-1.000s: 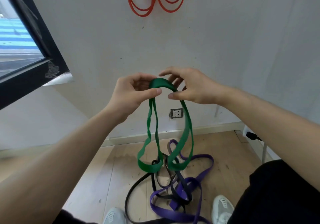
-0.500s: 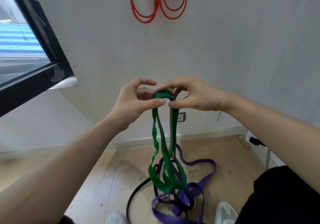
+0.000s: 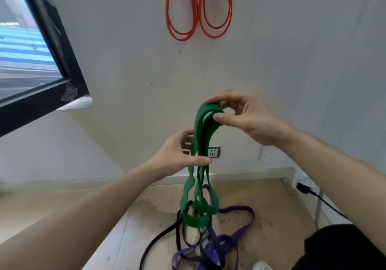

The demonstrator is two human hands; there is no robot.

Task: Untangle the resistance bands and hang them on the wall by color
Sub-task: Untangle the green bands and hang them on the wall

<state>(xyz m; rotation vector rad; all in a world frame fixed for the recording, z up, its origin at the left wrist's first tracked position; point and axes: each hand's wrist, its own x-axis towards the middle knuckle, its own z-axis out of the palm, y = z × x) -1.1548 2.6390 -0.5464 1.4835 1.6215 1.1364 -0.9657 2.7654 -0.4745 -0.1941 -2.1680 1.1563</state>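
Green resistance band (image 3: 200, 123) doubled into hanging loops, held mid-air before white wall (image 3: 292, 61); right hand (image 3: 250, 119) pinches top fold, thumb against forefinger; left hand (image 3: 173, 157) lower, thumb and fingers closed round the strands; bottom loops dangle over tangled purple band (image 3: 238, 208) and black band (image 3: 158, 236) on wooden floor (image 3: 271, 207); orange bands (image 3: 181, 37) hang on wall above.

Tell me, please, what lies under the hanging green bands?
Tangled purple bands and black bands lie on the wooden floor; the green bands hide where some cross.
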